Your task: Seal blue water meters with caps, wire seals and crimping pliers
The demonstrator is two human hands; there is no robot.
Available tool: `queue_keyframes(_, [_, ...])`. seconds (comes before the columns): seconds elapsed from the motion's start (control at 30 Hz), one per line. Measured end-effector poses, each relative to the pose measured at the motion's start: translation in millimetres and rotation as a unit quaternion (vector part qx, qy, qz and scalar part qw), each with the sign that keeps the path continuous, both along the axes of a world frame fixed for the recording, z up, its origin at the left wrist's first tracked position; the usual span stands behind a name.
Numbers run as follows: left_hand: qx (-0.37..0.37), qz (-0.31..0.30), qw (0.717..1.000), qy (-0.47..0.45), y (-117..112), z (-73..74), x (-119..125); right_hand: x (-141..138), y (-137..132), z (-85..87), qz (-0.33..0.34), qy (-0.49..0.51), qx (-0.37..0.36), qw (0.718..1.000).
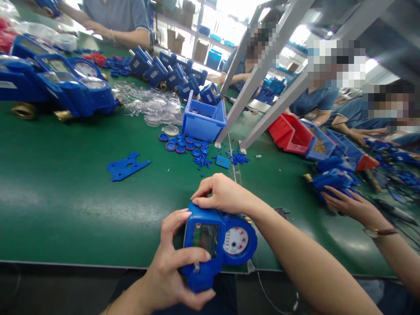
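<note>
A blue water meter (206, 216) lies tilted near the table's front edge, with a small display window and a round white dial. Wrapped around its left side is my left hand (169, 260), its thumb resting over the window's lower edge. My right hand (225, 192) touches the far edge of the housing with its fingers pinched together; whatever is between the fingertips is hidden. Beyond the hands are small blue plugs (201, 161) in a pile and a light blue square piece (222, 162). A flat blue plate (127, 166) lies to the left.
Several blue meters (75, 85) stand at left, near clear plastic covers (157, 107). Behind round blue caps (180, 149) is a blue bin (205, 124). Grey posts (259, 76) rise mid-table. At right are a red bin (290, 133) and a co-worker's hand (357, 210) on another meter.
</note>
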State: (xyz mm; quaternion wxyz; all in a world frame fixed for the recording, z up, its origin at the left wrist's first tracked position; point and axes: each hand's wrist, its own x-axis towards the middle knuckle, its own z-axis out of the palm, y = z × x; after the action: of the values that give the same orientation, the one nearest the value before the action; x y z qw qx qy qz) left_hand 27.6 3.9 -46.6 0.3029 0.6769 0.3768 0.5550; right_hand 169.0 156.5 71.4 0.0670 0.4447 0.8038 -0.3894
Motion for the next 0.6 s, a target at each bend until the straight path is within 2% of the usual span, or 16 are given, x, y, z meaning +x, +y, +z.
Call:
queue_keyframes(0.13, [-0.024,-0.001,1.0,-0.004,2.2,1.9,0.5,0.8,-0.2,-3.4,-0.011,-0.005,0.019,1.0])
queue_keyframes(0.3, [-0.018,0.002,1.0,-0.001,1.0,2.0,0.3,13.9,3.8,-10.1,-0.025,0.086,-0.08,0.993])
queue_keyframes(0.37, [-0.018,0.005,1.0,-0.001,0.1,1.6,0.6,15.0,5.7,-11.3,-0.028,0.087,-0.09,0.992])
queue_keyframes(0.6, [0.014,0.046,0.998,0.028,2.9,-0.2,1.4,6.5,-2.0,-9.3,-0.008,0.03,0.014,0.999])
